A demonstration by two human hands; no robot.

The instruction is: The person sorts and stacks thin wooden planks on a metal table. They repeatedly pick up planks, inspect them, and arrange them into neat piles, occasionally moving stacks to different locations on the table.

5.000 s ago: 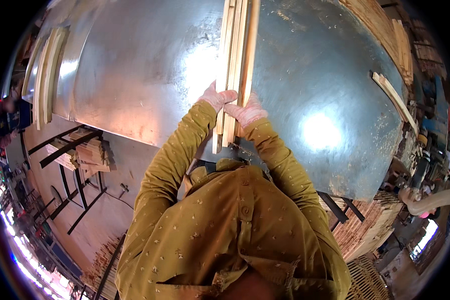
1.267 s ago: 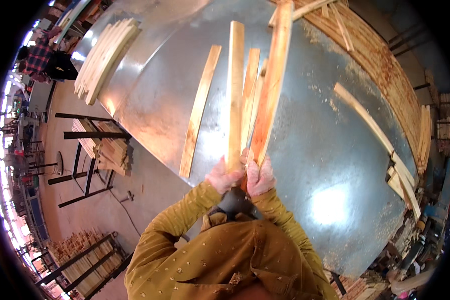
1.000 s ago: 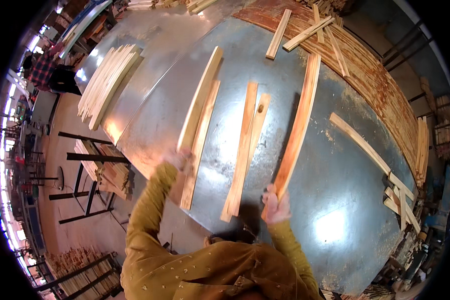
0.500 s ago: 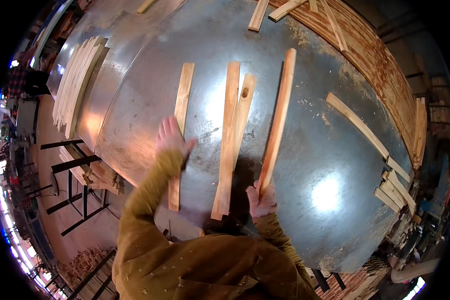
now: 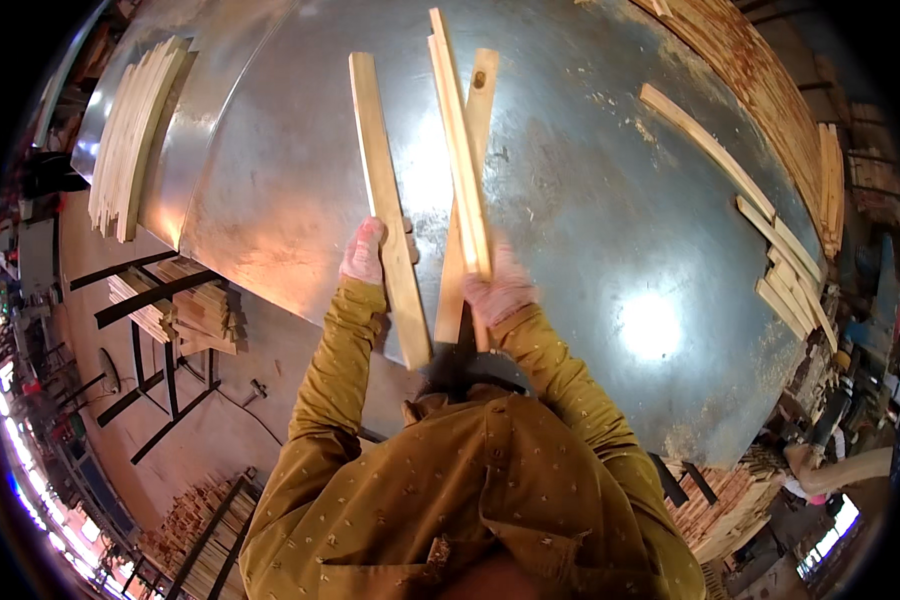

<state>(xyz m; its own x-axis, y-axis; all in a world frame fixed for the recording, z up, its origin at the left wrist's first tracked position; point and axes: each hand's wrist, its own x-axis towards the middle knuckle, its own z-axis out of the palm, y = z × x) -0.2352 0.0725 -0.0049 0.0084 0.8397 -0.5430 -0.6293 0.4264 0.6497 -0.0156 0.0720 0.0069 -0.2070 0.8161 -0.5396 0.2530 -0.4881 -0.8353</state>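
Observation:
My left hand [image 5: 364, 252] is closed around a pale wooden strip [image 5: 385, 180], the thumb on one long side and fingertips showing past the other. Closed as well, my right hand [image 5: 502, 287] grips wooden strips [image 5: 458, 150]; two ends show at the top, so they seem to be a pair held together. Beneath them, crossing at an angle, lies a strip with a dark knot [image 5: 483, 95] on the metal tabletop [image 5: 300, 200]. The near ends by my right hand are partly hidden by the hand and the dark cap brim.
A row of pale strips [image 5: 135, 140] lies at the tabletop's left. Along the right edge are a long strip [image 5: 705, 140] and several shorter pieces [image 5: 790, 290]. Sawdust dots the far right, beside a rust-brown board surface [image 5: 760, 100]. Black metal stands [image 5: 160, 300] and stacked wood are at lower left.
My left hand, spread over the left strip before, now grips it, and the strip leans differently. My right hand has brought its strip left to the middle ones. The view has shifted.

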